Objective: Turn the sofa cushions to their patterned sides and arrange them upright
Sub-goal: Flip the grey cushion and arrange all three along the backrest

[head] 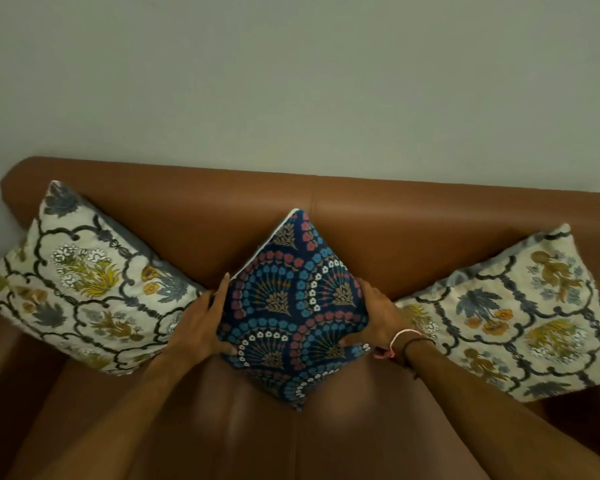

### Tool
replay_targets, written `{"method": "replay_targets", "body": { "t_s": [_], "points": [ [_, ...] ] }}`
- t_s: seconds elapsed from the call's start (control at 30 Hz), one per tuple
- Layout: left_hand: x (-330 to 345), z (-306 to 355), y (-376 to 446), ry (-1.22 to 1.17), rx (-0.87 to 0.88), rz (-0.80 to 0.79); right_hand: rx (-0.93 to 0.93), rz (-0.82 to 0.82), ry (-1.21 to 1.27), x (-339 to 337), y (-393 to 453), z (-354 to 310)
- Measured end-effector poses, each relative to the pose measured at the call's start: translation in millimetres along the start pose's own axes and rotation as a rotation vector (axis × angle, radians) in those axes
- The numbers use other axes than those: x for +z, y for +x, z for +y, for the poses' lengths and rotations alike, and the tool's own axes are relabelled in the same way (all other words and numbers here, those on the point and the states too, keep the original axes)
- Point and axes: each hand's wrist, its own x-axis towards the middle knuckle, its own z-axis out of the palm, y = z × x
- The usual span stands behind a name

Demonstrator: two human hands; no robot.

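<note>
A dark blue cushion (293,299) with fan and flower patterns stands on one corner in the middle of the brown leather sofa (395,230), patterned side facing me, leaning on the backrest. My left hand (201,323) grips its left corner and my right hand (378,317) grips its right corner. A cream floral cushion (80,282) leans in the sofa's left corner, patterned side out. Another cream floral cushion (520,317) leans at the right end, pattern showing too.
A plain pale wall (291,81) rises behind the backrest. The sofa's seat (257,438) stretches toward me under my forearms. A pink thread and a dark band (400,342) sit on my right wrist.
</note>
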Motion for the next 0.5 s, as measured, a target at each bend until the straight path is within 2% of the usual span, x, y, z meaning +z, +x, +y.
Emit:
{"method": "replay_targets", "body": {
  "t_s": [0.07, 0.13, 0.27, 0.5],
  "points": [
    [5.8, -0.7, 7.3, -0.005, 0.027, 0.024, 0.009, 0.090, -0.016, 9.3, 2.7, -2.4],
    [9.5, 3.3, 10.4, 0.013, 0.045, 0.114, -0.003, 0.170, -0.030, 11.0, -1.9, -3.0],
    [9.1, 8.4, 13.5, 0.056, 0.102, 0.169, 0.026, 0.240, -0.105, 3.9, -13.6, -3.9],
    [7.5, 15.1, 10.2, 0.021, 0.116, 0.182, 0.043, 0.251, -0.207, 5.1, -21.3, -10.7]
  ]
}}
